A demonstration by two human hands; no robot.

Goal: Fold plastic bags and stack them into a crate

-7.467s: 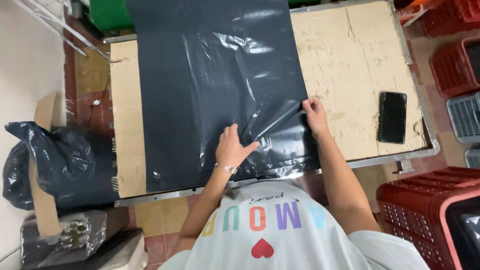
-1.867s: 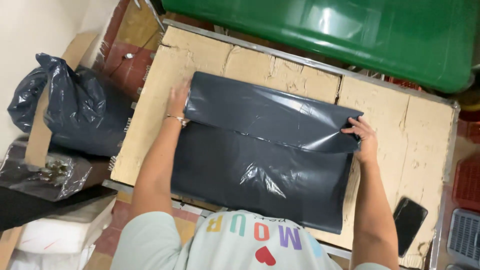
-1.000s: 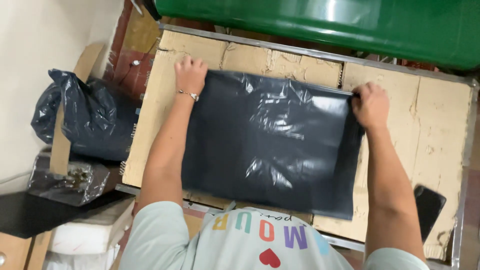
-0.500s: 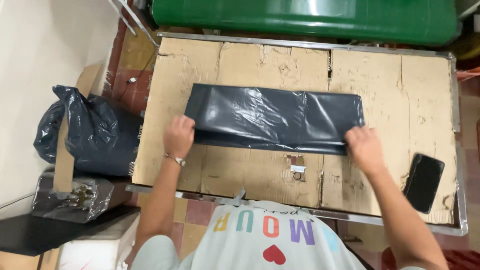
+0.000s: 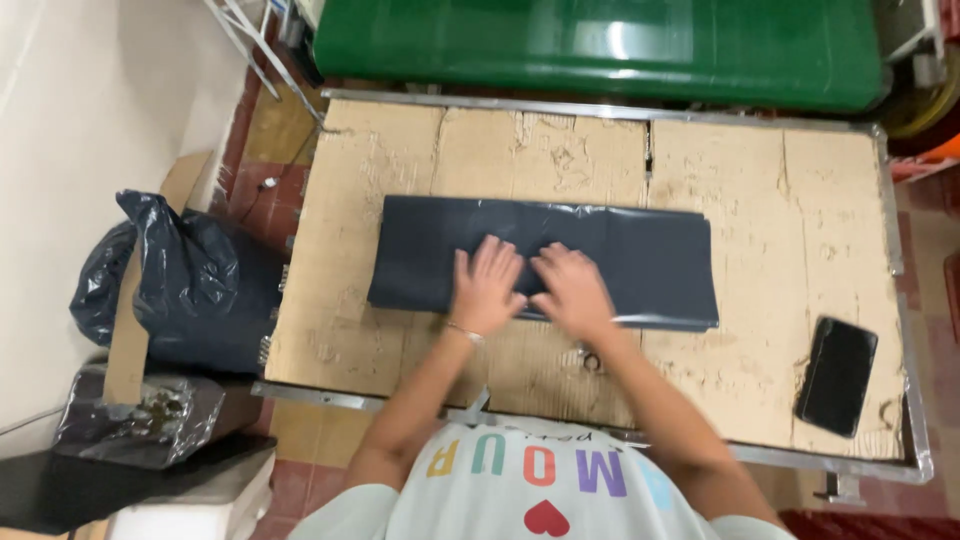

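1. Since half a second ago, your hands have come in from the ends of the folded dark plastic bag [image 5: 545, 262] to its middle.
2. Your left hand [image 5: 487, 285] and right hand [image 5: 572, 290] lie flat, fingers spread, each grip released and pressing on the bag.
3. The bag lies as a long strip across the cardboard-topped counter [image 5: 780, 200].
4. Sweep outward evenly to flatten trapped air.

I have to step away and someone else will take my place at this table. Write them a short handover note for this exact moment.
Left hand and right hand: both flat, side by side, on the middle of the dark plastic bag.
Bag: folded into a long strip, lying crosswise on the cardboard-covered table.
Black phone: near right corner, apart from the bag.
Done: bag folded to a strip.
Left: likely further folds, judging by its length.
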